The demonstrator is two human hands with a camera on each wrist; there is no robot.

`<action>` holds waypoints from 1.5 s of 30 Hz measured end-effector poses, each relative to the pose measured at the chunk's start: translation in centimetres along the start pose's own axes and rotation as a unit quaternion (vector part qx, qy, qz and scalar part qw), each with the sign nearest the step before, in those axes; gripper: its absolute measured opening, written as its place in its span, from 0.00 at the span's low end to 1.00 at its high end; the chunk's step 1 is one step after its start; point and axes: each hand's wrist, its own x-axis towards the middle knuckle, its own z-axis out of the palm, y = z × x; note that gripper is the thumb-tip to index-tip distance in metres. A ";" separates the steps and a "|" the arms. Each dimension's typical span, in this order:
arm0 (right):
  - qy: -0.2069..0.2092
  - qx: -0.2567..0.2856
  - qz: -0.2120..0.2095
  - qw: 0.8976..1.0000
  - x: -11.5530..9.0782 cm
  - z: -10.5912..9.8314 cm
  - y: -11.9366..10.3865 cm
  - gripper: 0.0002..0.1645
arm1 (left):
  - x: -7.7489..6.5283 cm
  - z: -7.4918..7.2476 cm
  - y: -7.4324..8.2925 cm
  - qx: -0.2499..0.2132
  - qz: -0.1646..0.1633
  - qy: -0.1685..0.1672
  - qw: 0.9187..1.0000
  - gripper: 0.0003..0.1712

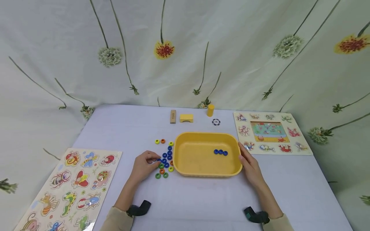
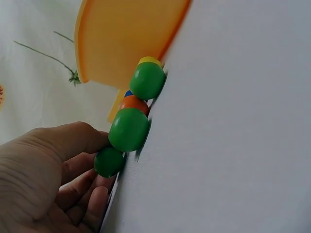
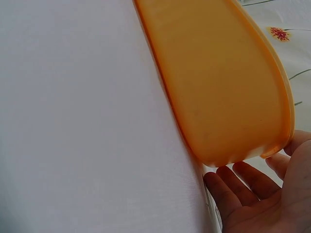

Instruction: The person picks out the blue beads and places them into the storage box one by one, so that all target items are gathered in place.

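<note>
My left hand (image 1: 145,165) pinches a blue bead (image 1: 159,159) between thumb and fingertips, at the left of a loose group of beads. In the left wrist view, green beads (image 2: 129,130) and an orange bead (image 2: 133,103) partly hide the fingertips. A yellow tray (image 1: 199,172) stands right of the group, with three blue beads (image 1: 221,152) in a row inside it. My right hand (image 1: 251,166) holds the tray's right end, thumb at the rim and fingers against the outer wall. Its lower fingers (image 3: 255,179) look loosely bent.
Behind the tray stand a wooden block (image 1: 172,116), a yellow arch block (image 1: 186,118), a yellow cylinder (image 1: 210,110) and a poker chip (image 1: 216,122). An insect sticker board (image 1: 73,183) lies at left, a sea-animal board (image 1: 270,133) at back right.
</note>
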 end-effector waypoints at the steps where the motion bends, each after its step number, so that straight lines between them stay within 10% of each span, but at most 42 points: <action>1: 0.000 0.000 0.000 1.000 0.0 0.0 0.0 0.27 | 0.0 -0.1 0.0 -0.005 0.004 0.003 1.000 0.08; 10: -0.001 -0.006 -0.002 1.000 0.1 0.2 -0.2 0.27 | 1.0 -0.8 4.7 -0.088 0.045 0.028 0.995 0.13; 19: -0.011 0.001 0.006 1.000 0.2 0.4 -0.2 0.27 | 4.4 4.2 11.7 -0.126 0.036 -0.080 0.988 0.10; 26: -0.013 -0.011 0.009 1.000 0.1 0.5 -0.1 0.27 | 6.2 8.6 12.7 -0.075 -0.027 -0.132 0.988 0.12; 35: -0.005 -0.017 0.010 1.000 0.1 0.0 0.2 0.27 | 7.7 12.9 13.5 -0.008 0.048 -0.183 0.982 0.08; 45: -0.003 -0.012 0.005 1.000 0.0 -0.2 0.2 0.27 | 6.9 13.4 14.3 0.040 0.103 -0.172 0.979 0.14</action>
